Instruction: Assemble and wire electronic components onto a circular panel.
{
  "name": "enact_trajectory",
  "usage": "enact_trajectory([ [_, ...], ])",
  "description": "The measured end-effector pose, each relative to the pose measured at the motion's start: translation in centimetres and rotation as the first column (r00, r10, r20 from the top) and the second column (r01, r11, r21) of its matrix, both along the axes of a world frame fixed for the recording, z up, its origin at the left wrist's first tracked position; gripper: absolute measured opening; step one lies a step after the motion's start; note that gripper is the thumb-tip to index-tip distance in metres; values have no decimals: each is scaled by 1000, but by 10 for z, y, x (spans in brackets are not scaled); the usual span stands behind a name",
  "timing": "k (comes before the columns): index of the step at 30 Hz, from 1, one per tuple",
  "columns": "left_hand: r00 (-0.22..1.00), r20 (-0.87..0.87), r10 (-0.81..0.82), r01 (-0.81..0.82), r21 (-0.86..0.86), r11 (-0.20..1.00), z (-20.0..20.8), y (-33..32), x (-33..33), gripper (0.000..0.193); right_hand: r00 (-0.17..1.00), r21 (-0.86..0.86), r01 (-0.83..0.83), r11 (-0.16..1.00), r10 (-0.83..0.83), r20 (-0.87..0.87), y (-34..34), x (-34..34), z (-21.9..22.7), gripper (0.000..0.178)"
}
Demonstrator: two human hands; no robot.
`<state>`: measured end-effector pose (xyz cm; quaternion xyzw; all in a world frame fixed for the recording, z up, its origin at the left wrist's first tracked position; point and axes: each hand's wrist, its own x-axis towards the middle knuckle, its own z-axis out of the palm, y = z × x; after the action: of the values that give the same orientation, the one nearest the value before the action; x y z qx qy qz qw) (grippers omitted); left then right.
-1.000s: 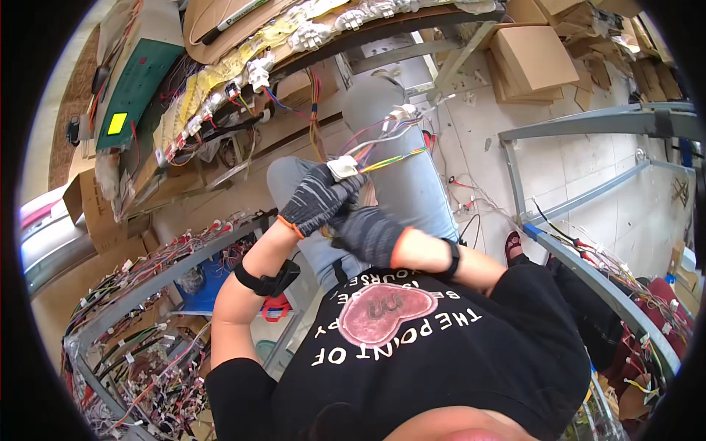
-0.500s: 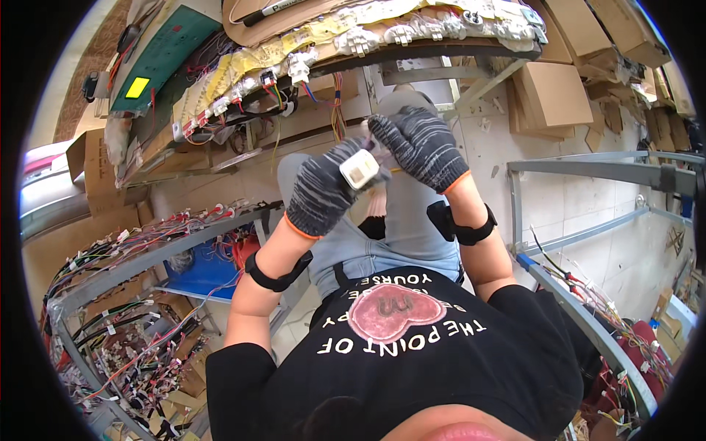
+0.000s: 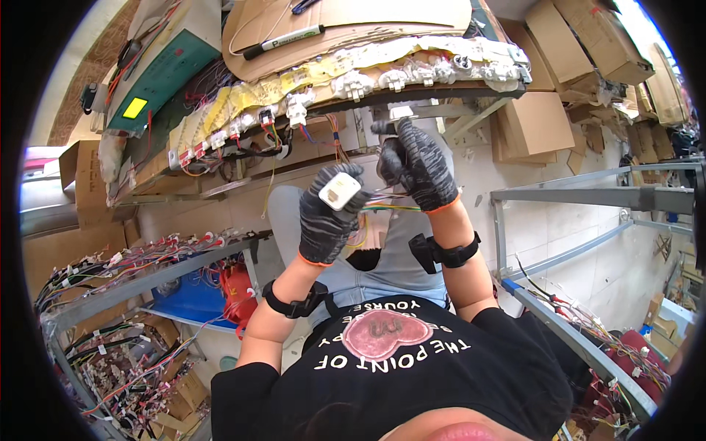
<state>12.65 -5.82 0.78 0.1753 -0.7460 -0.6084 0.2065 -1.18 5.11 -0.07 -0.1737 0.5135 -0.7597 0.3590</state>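
My left hand [image 3: 329, 224], in a dark grey striped glove, is closed round coloured wires [image 3: 390, 198]. A white rounded-square piece [image 3: 340, 192] with a small beige patch sits over its fingers; whether it is gripped or fixed to the glove I cannot tell. The wires run rightward above my lap to my right hand [image 3: 423, 169], gloved the same way. Its fingers are bent together at the wires' far end, and their tips are partly hidden. Beyond both hands is the bench edge, lined with white connectors [image 3: 296, 109] and yellow tape [image 3: 283, 79].
A marker [image 3: 283, 42] lies on cardboard [image 3: 353, 22] on the bench. The green box [image 3: 154, 81] with a lit display stands at far left. Metal frames [image 3: 596, 197] flank me, the left one draped with wire bundles [image 3: 147, 264]. Cartons [image 3: 540, 125] stand at far right.
My hands have moved apart: the left one nearer to me and leftward, the right one slightly rightward. Wires now show stretched between them. More of the bench top has come into view.
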Motion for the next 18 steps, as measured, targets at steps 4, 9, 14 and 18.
enact_trajectory([
  [4, 977, 207, 43, -158, 578, 801, 14, 0, -24, 22, 978, 141, 72, 987, -42, -204, -1, -13, -5, 26],
  [9, 994, 102, 25, -88, 675, 733, 18, -6, -40, 25, 933, 116, 175, 978, -126, -338, -10, -24, -2, 23],
  [14, 988, 153, -31, -78, 653, 753, 13, -14, -59, 23, 977, 129, 108, 986, -81, -196, -16, -32, -7, 18],
  [18, 986, 134, -101, 0, 602, 799, 5, -19, -74, 21, 997, 213, 23, 977, -37, 60, -18, -39, 8, 26],
])
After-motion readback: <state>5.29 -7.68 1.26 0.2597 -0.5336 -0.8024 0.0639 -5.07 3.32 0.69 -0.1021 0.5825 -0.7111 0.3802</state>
